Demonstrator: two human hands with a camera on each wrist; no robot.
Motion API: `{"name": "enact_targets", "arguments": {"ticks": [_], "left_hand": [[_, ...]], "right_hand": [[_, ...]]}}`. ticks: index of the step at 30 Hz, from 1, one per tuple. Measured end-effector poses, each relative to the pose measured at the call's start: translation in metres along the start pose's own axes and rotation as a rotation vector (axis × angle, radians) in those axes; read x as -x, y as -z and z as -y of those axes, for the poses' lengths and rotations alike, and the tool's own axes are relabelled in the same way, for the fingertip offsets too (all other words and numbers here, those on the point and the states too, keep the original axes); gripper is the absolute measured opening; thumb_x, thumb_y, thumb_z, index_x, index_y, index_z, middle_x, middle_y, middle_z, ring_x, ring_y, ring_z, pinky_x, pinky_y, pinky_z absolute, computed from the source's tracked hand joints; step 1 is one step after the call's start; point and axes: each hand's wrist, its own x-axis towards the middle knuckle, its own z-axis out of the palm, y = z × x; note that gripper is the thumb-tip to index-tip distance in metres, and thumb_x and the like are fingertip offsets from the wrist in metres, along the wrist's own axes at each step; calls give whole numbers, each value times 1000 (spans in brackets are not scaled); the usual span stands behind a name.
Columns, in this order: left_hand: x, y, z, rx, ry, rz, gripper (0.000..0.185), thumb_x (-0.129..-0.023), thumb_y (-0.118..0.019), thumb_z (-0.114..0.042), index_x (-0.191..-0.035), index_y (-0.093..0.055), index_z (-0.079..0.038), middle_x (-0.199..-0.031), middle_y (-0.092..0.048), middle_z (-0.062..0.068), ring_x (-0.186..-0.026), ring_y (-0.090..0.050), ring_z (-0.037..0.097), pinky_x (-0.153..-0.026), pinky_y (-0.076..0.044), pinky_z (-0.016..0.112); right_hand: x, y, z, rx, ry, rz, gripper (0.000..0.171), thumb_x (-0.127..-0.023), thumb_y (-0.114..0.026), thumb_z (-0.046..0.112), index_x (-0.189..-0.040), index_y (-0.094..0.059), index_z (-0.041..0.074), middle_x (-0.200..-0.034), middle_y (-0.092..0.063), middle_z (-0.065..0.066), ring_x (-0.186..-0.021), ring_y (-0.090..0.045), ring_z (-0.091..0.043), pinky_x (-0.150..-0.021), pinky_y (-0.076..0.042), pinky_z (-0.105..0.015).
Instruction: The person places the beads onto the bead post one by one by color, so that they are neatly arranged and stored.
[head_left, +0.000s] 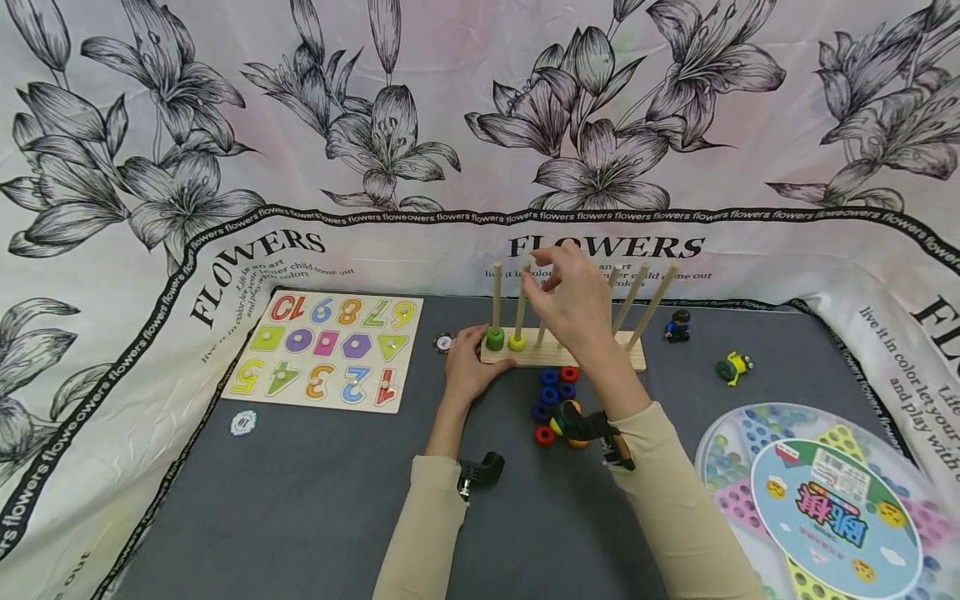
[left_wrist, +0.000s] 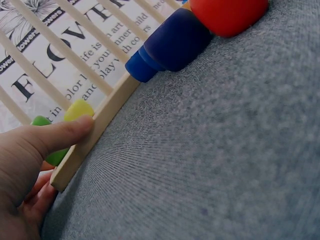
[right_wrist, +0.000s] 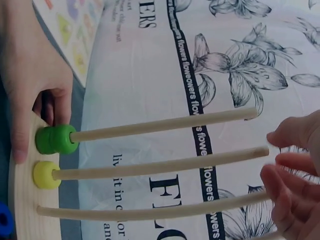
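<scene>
A wooden peg stand (head_left: 540, 358) with several upright pegs lies across the table's far side. My left hand (head_left: 467, 367) grips its left end, the thumb (left_wrist: 70, 132) along the near edge of the base. Green rings (right_wrist: 55, 139) are stacked low on the first peg, and a yellow ring (right_wrist: 46, 174) sits at the bottom of the second. Beside the second peg's top, my right hand (head_left: 573, 300) is raised, thumb and fingers apart with nothing between them. Blue rings (head_left: 550, 394) and red rings (head_left: 544, 435) lie in front of the stand, partly hidden by the right wrist.
To the left lies a number-and-shape board (head_left: 330, 337), with a white chip (head_left: 243, 422) below it and a dark chip (head_left: 443, 342) near the stand. A small figure (head_left: 678, 326), a green-yellow frog toy (head_left: 733, 367) and a round game package (head_left: 832, 517) are at right.
</scene>
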Motion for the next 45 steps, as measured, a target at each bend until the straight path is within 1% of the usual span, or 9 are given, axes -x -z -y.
{"name": "enact_targets", "arguments": {"ticks": [4,6,11,15,20,28,33,40,45], "left_hand": [[1,0,0,-4,-3,-1,77,-72,-89,-34,-134,-60,1,-130,-58,17,-117,-54,34,-97,-44,48],[0,0,0,-8,-1,0,77,-72,-89,-34,-134,-60,1,-130,-57,17,-117,-54,34,-98,-43,49],[-1,-1,1,-23,15,11,77,-72,-89,-35,-135,-59,-1,-132,-57,16,-118,-53,33,-99,-43,48],[-2,-1,1,-23,30,20,78,-73,-89,-36,-136,-59,-1,-133,-56,15,-119,-52,33,-99,-43,48],[-3,-1,2,-28,41,29,79,-73,-88,-37,-137,-58,-2,-134,-55,15,-120,-52,32,-98,-44,47],[-1,-2,1,-24,43,29,78,-73,-88,-36,-137,-58,-2,-134,-55,15,-121,-52,32,-99,-43,48],[-2,-1,-1,-13,34,19,77,-73,-88,-34,-136,-58,-1,-133,-55,16,-121,-52,33,-99,-43,48],[-2,0,-3,-11,38,25,77,-74,-88,-34,-137,-58,-1,-134,-55,16,-121,-51,33,-99,-43,48],[-1,0,-3,-8,42,29,78,-74,-88,-34,-137,-58,-1,-135,-54,16,-122,-51,33,-99,-43,47]], "right_hand": [[7,3,-7,-97,50,13,24,-89,-72,10,-110,-72,0,-97,-70,-14,-74,-67,-26,-66,-52,-43],[14,5,-12,-145,59,37,23,-89,-71,8,-111,-72,0,-97,-70,-14,-76,-67,-25,-63,-53,-41],[36,14,-26,-227,19,77,22,-88,-72,4,-110,-72,-1,-95,-71,-12,-76,-67,-23,-61,-52,-30],[58,16,-39,-223,-37,72,21,-86,-74,3,-106,-73,-1,-94,-72,-12,-75,-67,-22,-61,-51,-22],[85,16,-54,-238,-141,119,20,-88,-72,4,-107,-73,0,-96,-72,-11,-79,-66,-20,-64,-51,-20],[119,15,-70,-263,-215,269,25,-86,-75,5,-111,-71,2,-97,-72,-11,-82,-66,-20,-69,-55,-33],[135,13,-79,-269,-226,325,27,-86,-76,6,-111,-71,0,-98,-72,-11,-81,-66,-18,-71,-57,-36],[153,4,-89,-263,-197,380,28,-81,-79,1,-108,-72,1,-91,-72,-6,-79,-65,-17,-65,-54,-29],[163,-1,-92,-246,-187,419,32,-76,-80,-3,-107,-72,1,-92,-71,-7,-79,-65,-19,-64,-53,-28]]}}
